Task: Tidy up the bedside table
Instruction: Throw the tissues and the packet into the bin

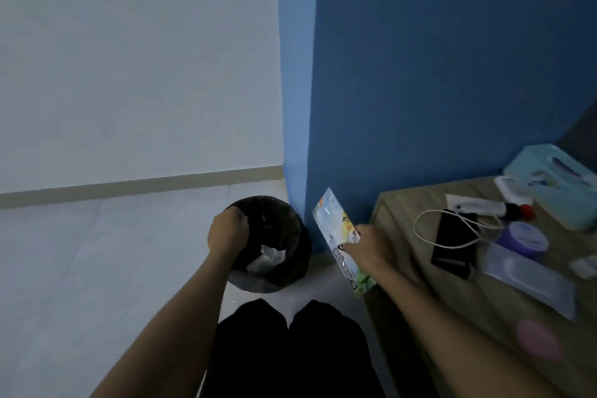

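Note:
A black bin (284, 236) lined with a dark bag stands on the floor beside the wooden bedside table (400, 203); crumpled white paper lies inside it. My left hand (226, 231) grips the bin's near-left rim. My right hand (368, 247) holds a flat, colourful printed packet (332, 220) in the air between the bin and the table's left edge. On the table lie a black phone (452, 239), a white cable (426, 229), a purple jar (523, 237), a clear flat case (529, 278) and a teal tissue box (555, 184).
A blue wall (420, 74) stands behind the table and bin, and a white wall to the left. A white tube with a red cap (484, 205) and a pink round object (536, 341) also lie on the table. My dark-clothed knees (290, 349) are below.

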The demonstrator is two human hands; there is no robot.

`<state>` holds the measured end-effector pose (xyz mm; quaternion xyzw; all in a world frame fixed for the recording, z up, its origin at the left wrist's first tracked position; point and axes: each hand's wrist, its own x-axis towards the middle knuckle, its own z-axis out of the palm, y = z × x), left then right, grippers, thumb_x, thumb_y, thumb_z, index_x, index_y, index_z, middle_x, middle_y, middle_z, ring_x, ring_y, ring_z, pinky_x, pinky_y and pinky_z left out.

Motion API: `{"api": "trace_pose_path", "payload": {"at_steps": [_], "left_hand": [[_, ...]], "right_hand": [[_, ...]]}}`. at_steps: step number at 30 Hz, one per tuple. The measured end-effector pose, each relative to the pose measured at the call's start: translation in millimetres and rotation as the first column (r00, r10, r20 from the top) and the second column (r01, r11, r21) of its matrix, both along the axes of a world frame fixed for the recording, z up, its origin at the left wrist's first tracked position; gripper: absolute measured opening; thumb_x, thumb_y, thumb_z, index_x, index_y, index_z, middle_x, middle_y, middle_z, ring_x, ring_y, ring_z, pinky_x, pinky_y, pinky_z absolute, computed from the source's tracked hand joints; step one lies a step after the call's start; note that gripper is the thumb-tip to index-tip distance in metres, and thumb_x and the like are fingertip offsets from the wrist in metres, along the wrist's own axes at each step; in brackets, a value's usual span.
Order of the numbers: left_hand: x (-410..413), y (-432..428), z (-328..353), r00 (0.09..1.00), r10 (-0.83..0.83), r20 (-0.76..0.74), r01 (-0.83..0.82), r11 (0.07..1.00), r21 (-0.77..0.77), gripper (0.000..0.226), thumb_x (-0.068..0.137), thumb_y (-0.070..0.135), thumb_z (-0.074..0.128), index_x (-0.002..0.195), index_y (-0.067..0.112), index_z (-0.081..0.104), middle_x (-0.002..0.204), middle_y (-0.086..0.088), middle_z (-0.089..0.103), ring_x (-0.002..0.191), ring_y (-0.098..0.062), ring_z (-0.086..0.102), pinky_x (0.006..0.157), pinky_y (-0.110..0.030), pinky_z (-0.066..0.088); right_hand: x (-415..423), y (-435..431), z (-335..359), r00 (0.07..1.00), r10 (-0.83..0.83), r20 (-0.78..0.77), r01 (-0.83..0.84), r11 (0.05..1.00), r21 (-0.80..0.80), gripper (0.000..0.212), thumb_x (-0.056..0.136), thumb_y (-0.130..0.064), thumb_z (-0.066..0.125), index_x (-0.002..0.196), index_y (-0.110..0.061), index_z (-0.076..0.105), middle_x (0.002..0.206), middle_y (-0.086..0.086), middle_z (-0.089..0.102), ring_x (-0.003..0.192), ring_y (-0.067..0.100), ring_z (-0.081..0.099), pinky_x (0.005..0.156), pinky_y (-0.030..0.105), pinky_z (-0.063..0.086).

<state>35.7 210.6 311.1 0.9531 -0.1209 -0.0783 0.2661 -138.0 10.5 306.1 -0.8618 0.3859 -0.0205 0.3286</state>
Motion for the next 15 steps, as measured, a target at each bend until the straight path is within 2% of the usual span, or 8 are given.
{"api": "trace_pose_path", "payload": {"at_steps": [4,8,11,13,15], "left_hand": [[32,23,-48,0.996,0.03,-0.083,-0.033,0.999,-0.036,0.029,0.09,0.017,0.052,0.114,0.003,0.059,0.114,-0.021,0.061,0.105,-0.038,0.058,0.087,-0.041,0.048],[63,31,-101,0.983,0.075,-0.165,-0.075,0.997,0.008,0.041,0.091,0.018,0.052,0.129,0.004,0.047,0.127,-0.023,0.048,0.114,-0.041,0.051,0.095,-0.047,0.045],[82,32,-132,0.975,0.126,-0.184,-0.13,0.992,-0.006,0.052,0.091,0.013,0.052,0.139,0.0,0.034,0.137,-0.026,0.04,0.124,-0.045,0.043,0.1,-0.049,0.039],[96,30,-149,0.965,0.159,-0.208,-0.165,0.986,-0.012,0.063,0.093,0.012,0.051,0.146,-0.001,0.019,0.146,-0.026,0.03,0.132,-0.045,0.036,0.105,-0.049,0.036],[111,28,-165,0.954,0.183,-0.239,-0.189,0.982,-0.006,0.066,0.094,0.01,0.048,0.148,-0.002,0.012,0.149,-0.026,0.028,0.134,-0.043,0.035,0.106,-0.049,0.035]], "right_hand": [[59,21,-37,0.997,0.057,-0.056,-0.054,0.997,0.049,0.036,0.069,-0.036,0.077,0.066,-0.016,0.048,0.083,0.007,0.066,0.08,0.029,0.064,0.063,0.031,0.046],[120,34,-77,0.992,0.086,-0.095,-0.07,0.985,0.161,0.03,0.068,-0.031,0.08,0.071,-0.012,0.058,0.08,0.006,0.068,0.074,0.025,0.065,0.061,0.031,0.052],[157,37,-106,0.988,0.095,-0.121,-0.065,0.972,0.227,0.034,0.072,-0.02,0.078,0.063,-0.012,0.046,0.07,0.006,0.057,0.063,0.02,0.053,0.044,0.022,0.036],[181,36,-125,0.986,0.097,-0.136,-0.058,0.963,0.263,0.031,0.073,-0.016,0.077,0.063,-0.011,0.048,0.071,0.007,0.057,0.066,0.021,0.055,0.042,0.02,0.032],[204,35,-146,0.983,0.106,-0.15,-0.06,0.958,0.282,0.028,0.073,-0.017,0.077,0.062,-0.011,0.052,0.073,0.007,0.06,0.069,0.023,0.058,0.045,0.02,0.035]]}}
